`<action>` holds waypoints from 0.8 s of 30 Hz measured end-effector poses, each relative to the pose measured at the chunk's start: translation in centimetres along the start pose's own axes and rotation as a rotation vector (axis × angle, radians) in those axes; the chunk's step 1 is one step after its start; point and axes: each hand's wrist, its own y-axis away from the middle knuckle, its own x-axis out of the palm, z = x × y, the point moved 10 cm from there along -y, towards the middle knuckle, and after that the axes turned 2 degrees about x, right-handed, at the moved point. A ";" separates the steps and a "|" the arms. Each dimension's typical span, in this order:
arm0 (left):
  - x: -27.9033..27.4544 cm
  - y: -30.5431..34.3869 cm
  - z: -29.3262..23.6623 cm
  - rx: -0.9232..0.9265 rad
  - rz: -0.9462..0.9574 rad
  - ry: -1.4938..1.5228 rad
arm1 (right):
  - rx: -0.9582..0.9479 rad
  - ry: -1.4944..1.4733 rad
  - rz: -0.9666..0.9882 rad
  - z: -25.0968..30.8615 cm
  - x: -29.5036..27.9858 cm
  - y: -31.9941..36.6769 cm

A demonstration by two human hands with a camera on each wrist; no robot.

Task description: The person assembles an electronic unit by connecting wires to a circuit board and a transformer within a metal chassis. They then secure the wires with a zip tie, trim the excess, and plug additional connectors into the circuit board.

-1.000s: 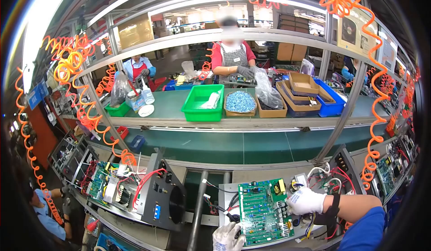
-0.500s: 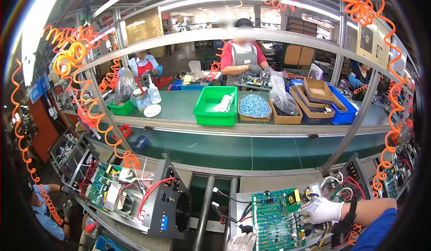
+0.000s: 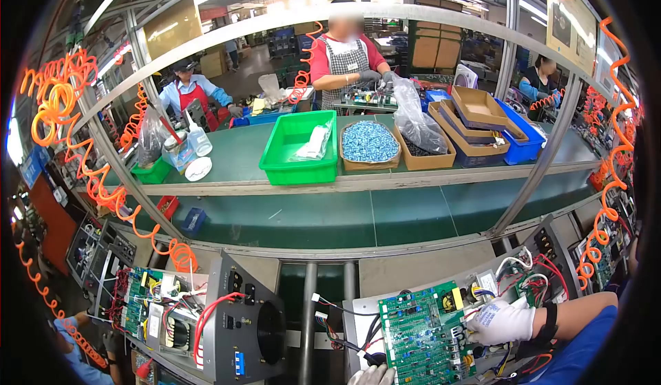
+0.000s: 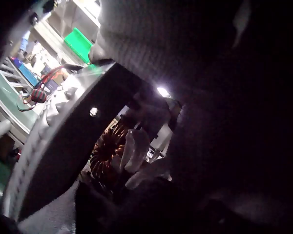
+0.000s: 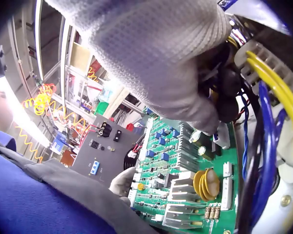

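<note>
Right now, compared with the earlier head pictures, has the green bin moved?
No: against the bench, the green bin keeps its place at the near edge, shifted neither left nor right.

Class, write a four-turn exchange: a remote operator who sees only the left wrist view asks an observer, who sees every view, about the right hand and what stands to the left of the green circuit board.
Operator: My left wrist view is mostly dark. Where's the right hand?
Observer: The gloved right hand is at the right edge of a green circuit board.
Operator: What's left of that board?
Observer: A dark panel with a blue part on it.
</note>
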 end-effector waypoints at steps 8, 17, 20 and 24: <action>0.3 0.1 0.2 0.011 -0.040 0.004 | -0.030 0.038 -0.069 -0.2 0.2 -0.2; 1.9 0.7 0.9 -0.048 -0.050 0.175 | -0.053 0.061 -0.183 -0.6 0.0 -0.1; 0.2 -0.4 0.3 0.013 -0.088 0.085 | -0.095 0.010 -0.225 0.1 -0.8 0.4; -1.3 -1.3 0.0 -0.004 -0.063 0.180 | -0.042 -0.002 -0.075 0.2 -0.5 0.3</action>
